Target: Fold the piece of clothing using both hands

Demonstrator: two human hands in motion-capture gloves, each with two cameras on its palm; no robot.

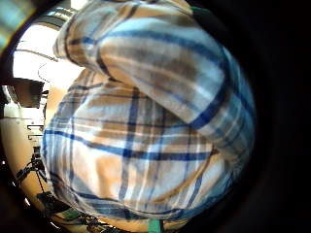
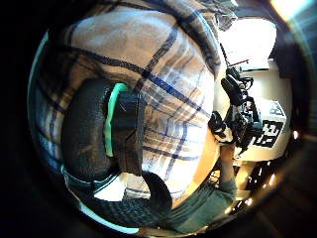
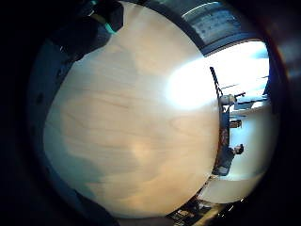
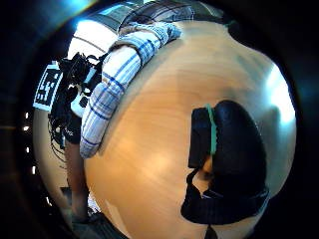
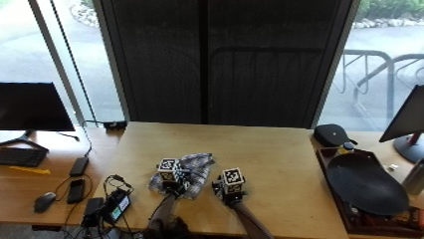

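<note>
Left hand [image 5: 173,185] was down on the plaid shirt [image 5: 187,175], and the thumb-side palm view showed its black thumb [image 2: 89,131] curled against the checked cloth [image 2: 163,79], gripping a fold of it. From the little-finger side, that same fabric [image 1: 146,121] bulged up and filled nearly everything in front of the palm, so it sat right against the hand.

Right hand [image 5: 225,190] hovered just beside the shirt's near right edge, over bare wood. Its thumb [image 4: 227,149] hung out above the tabletop [image 4: 149,149] with nothing in its grasp, fingers relaxed, and the shirt [image 4: 119,74] lay off to one side of it, apart from the palm. The little-finger view on that side gave only pale wood grain [image 3: 136,132].

As for the garment, it was a white, blue and tan plaid piece, bunched into a loose rumpled heap near the front middle of the light wooden tabletop [image 5: 278,159], not flat and not neatly folded.

Off to the left lay a mouse [image 5: 44,201], a dark phone [image 5: 76,189] and a tangle of cables. At the right stood a tray [image 5: 331,172] carrying a big black oval dish [image 5: 366,184].
</note>
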